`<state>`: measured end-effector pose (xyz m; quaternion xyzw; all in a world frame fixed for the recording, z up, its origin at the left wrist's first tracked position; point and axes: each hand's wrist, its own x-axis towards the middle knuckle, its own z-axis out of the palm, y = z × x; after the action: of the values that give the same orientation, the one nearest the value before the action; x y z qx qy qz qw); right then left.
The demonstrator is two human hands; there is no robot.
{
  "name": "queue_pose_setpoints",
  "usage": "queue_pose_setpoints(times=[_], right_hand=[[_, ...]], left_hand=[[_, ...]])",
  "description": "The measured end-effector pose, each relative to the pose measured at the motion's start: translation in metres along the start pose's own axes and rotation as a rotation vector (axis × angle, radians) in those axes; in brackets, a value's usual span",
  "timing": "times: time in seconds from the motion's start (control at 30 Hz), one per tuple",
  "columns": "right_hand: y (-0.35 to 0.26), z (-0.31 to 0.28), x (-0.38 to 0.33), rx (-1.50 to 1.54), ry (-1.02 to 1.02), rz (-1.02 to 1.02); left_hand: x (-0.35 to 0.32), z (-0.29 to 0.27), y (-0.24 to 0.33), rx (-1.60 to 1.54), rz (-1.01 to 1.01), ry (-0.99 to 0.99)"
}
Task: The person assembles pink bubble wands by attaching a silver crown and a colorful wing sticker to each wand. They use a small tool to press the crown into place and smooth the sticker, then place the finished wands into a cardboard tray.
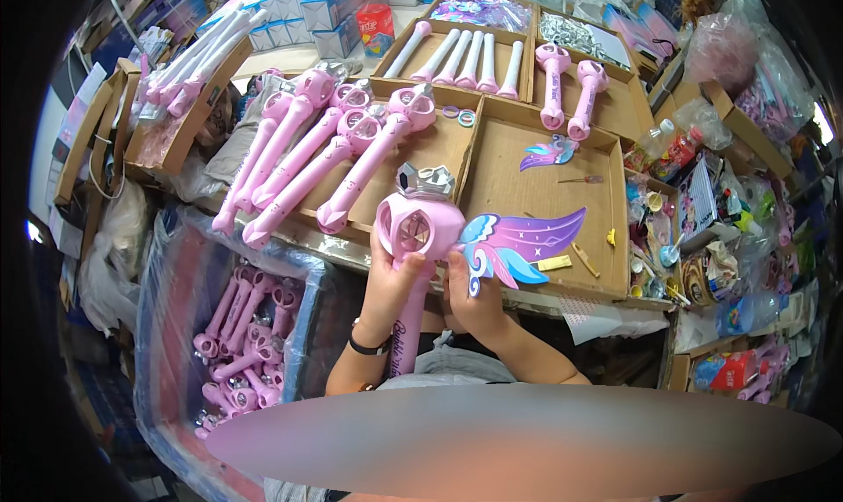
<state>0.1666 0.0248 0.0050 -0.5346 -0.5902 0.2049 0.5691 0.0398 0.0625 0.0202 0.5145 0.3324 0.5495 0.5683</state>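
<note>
A pink toy wand (406,331) stands upright before me, its round head topped by a silver crown-like piece. My left hand (386,283) is closed round it just under the head. A purple and blue wing (536,239) sticks out from the right side of the head. My right hand (474,298) pinches the wing's base, thumb up against the wand head; whether the wing is fixed there I cannot tell. Several more pink wands (369,161) lie side by side beyond my left hand. A second, smaller wing piece (549,154) lies in the cardboard tray (500,186).
White-handled wand parts (454,56) and two pink wands (553,85) lie in trays farther back. A screwdriver (587,180) and yellow bits (584,261) lie right of the wing. At lower left, a plastic-lined bin (303,326) holds many wands. A red bottle (375,26) stands at the back.
</note>
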Motion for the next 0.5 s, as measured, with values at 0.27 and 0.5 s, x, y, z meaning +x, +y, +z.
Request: queue_pose_setpoints(times=[0.27,0.5], right_hand=[[-0.005,0.015,0.011,0.083,0.066,-0.105],[0.007,-0.042,0.037,0.464,-0.448,0.487]], left_hand=[[-0.001,-0.008,-0.005,-0.01,-0.013,0.042],[0.019,-0.027,0.007,-0.047,0.004,0.107]])
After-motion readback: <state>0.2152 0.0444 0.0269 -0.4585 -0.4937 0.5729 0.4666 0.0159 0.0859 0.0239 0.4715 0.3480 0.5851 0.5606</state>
